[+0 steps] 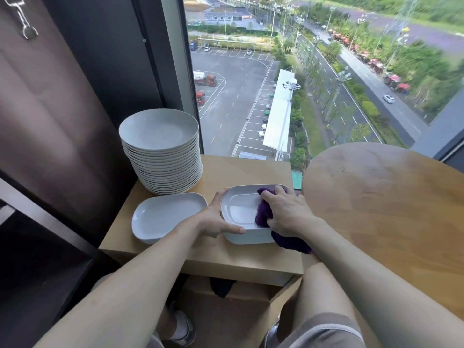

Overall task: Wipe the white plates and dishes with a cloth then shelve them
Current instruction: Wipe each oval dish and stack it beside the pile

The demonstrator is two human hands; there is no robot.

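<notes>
Mid-wipe: my left hand (216, 219) grips the top white rectangular dish (241, 209), right hand (288, 209) rubs it with the purple cloth (263, 214); round plate stack (160, 151) unshelved, seemingly pending.

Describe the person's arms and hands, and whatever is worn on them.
Both forearms are bare for their whole visible length: no sleeve or cuff comes into view. The left hand and right hand wear no gloves, and no watch, bracelet or ring shows on either.
</notes>
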